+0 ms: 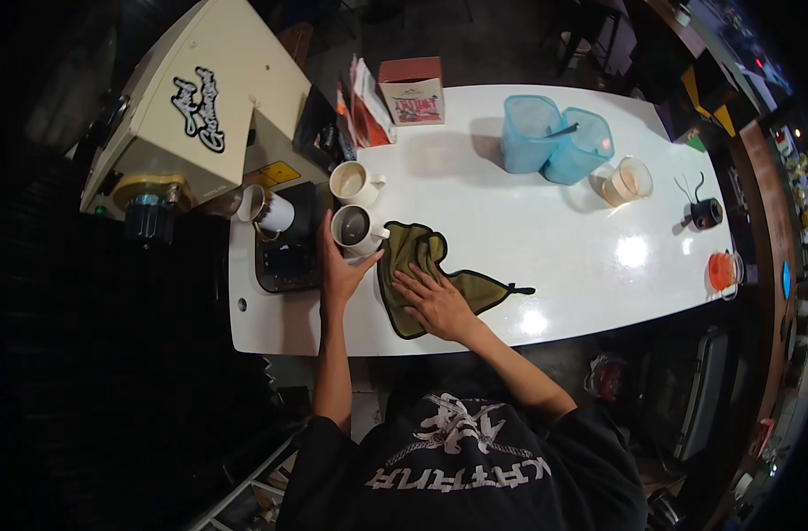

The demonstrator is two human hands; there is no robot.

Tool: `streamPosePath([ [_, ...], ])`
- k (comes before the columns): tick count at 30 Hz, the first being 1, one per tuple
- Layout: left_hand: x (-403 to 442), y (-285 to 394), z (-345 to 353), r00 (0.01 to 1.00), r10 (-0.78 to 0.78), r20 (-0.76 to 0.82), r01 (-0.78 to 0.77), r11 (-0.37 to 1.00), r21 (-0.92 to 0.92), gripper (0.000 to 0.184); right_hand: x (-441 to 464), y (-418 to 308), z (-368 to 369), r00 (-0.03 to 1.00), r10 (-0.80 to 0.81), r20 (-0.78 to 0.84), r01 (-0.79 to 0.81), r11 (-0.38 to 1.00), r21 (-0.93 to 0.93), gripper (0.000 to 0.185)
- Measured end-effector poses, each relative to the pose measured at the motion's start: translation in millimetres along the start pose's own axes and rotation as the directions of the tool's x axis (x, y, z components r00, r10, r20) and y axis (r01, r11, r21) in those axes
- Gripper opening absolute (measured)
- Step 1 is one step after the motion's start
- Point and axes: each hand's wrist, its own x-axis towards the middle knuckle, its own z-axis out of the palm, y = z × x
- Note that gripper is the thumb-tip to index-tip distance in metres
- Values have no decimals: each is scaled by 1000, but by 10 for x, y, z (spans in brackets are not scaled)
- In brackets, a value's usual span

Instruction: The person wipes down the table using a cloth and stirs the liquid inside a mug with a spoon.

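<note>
My left hand (340, 265) is wrapped round the lower part of a white mug (344, 237), fingers on its left side and thumb on its right. Inside the mug it looks dark and grey. Just behind it, a second white mug (354, 186) stands on the table with a pale brownish inside. My right hand (437, 301) lies on an olive-green cloth (483, 290) with black edging, its fingers spread. The cloth is rumpled beside the mug, and its black loop points right.
A cream coffee machine (235, 80) towers at the left, with a white cup (275, 215) beneath it. Along the white table (439, 186) are a cardboard box (411, 93), two blue containers (532, 142), a glass (628, 183), a small black pot (706, 213) and a red-filled glass (722, 271).
</note>
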Motion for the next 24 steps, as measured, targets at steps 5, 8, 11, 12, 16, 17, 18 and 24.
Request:
streamPosePath([
  [5, -221, 83, 2, 969, 83, -232, -92, 995, -25, 77, -226, 282, -157, 995, 79, -63, -81, 996, -32, 53],
  [8, -425, 323, 145, 943, 85, -321, -102, 994, -35, 49, -492, 559, -317, 979, 169, -117, -183, 976, -115, 53],
  [11, -605, 407, 297, 945, 149, -293, -172, 983, -56, 43, -850, 836, -548, 934, 292, -207, -330, 927, -180, 54],
  [12, -627, 551, 345, 933, 188, -306, -215, 975, -56, 35, -993, 923, -637, 909, 340, -241, -386, 906, -177, 54],
  [16, -714, 846, 544, 955, 118, -272, -184, 956, -230, 24, -1671, 1276, -1013, 782, 508, -361, -594, 782, -187, 51],
  [17, -709, 894, 590, 958, 128, -258, -192, 951, -240, 24, -1863, 1367, -1107, 741, 557, -376, -649, 739, -184, 52],
  [18, -710, 934, 639, 968, 99, -231, -165, 943, -290, 24, -2086, 1501, -1164, 693, 595, -406, -698, 694, -175, 52],
  [24, -756, 1131, 949, 991, 84, -107, -119, 917, -380, 24, -3470, 2474, -1477, 416, 749, -517, -910, 342, -236, 50],
])
